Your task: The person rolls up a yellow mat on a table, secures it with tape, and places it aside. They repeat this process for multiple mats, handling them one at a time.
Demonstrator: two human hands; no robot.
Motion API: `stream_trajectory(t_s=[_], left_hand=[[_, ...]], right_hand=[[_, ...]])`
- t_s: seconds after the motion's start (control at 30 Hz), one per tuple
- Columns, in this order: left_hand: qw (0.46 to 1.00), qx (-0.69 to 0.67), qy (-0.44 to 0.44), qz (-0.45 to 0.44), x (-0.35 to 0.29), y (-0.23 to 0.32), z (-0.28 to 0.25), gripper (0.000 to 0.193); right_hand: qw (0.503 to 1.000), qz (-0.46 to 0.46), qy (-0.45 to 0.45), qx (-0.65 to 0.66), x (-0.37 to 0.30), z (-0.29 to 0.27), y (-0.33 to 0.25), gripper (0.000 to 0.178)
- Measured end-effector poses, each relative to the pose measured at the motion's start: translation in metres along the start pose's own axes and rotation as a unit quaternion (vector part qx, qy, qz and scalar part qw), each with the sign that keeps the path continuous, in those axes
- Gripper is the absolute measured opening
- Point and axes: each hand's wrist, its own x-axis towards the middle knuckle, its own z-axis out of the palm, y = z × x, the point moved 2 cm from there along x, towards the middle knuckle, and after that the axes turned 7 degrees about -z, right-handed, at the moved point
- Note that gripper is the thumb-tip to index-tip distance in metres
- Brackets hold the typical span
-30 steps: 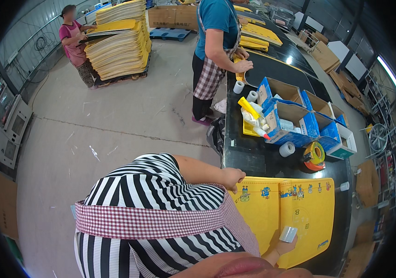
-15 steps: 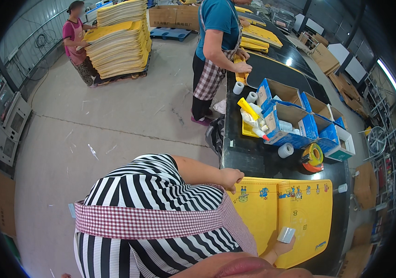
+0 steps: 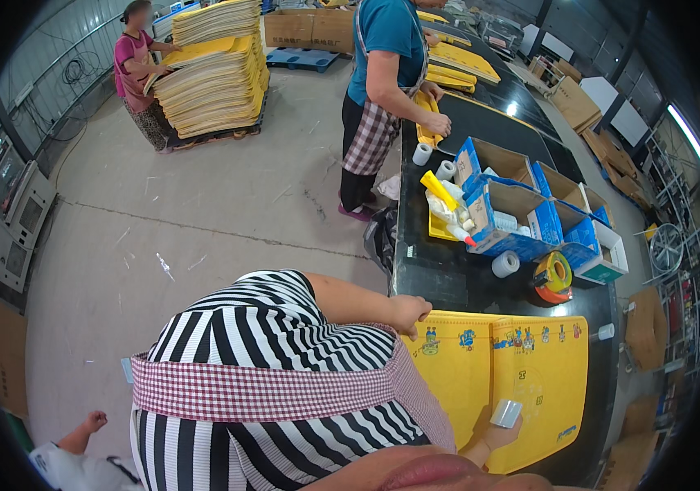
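A yellow printed mat (image 3: 456,393) with small cartoon figures lies on the black table in front of me, creased or divided down its middle. My left hand (image 3: 409,315) is at the mat's far left corner, its fingers closed on the edge. In my right hand (image 3: 504,432), over the mat's near part, is a small roll of clear or whitish film (image 3: 506,413), tilted and apart from the printed figures. My striped sleeve and checked apron cover the mat's left side.
Blue-and-brown cardboard boxes (image 3: 513,214) hold white rolls. Beside them are a yellow tray with bottles (image 3: 445,214), a loose white roll (image 3: 505,264) and tape rolls (image 3: 555,275). A co-worker in blue (image 3: 387,74) handles yellow material farther along; another (image 3: 139,74) stands by stacked yellow sheets (image 3: 211,90).
A person's arm and white clothing have come into view at the lower left. The co-worker at the stack has shifted slightly, with a sheet edge raised. My hands have barely moved.
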Motion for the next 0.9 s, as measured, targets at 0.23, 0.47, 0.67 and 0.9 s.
stream_trajectory(t_s=[0.23, 0.47, 0.67, 0.9], left_hand=[[1.000, 0.001, 0.006, -0.004, -0.002, 0.002, -0.001, 0.049], [1.000, 0.000, 0.005, -0.003, 0.000, 0.001, 0.000, 0.050], [1.000, -0.024, -0.002, -0.011, 0.003, -0.002, 0.003, 0.050], [1.000, -0.020, 0.012, -0.010, -0.001, -0.004, 0.000, 0.050]], right_hand=[[1.000, 0.015, -0.013, -0.005, -0.002, 0.000, 0.008, 0.027], [0.996, 0.060, 0.004, 0.059, -0.001, 0.000, 0.008, 0.030], [0.996, 0.068, 0.000, 0.053, -0.003, 0.001, 0.018, 0.033], [1.000, 0.029, 0.001, 0.002, 0.000, -0.001, -0.004, 0.027]])
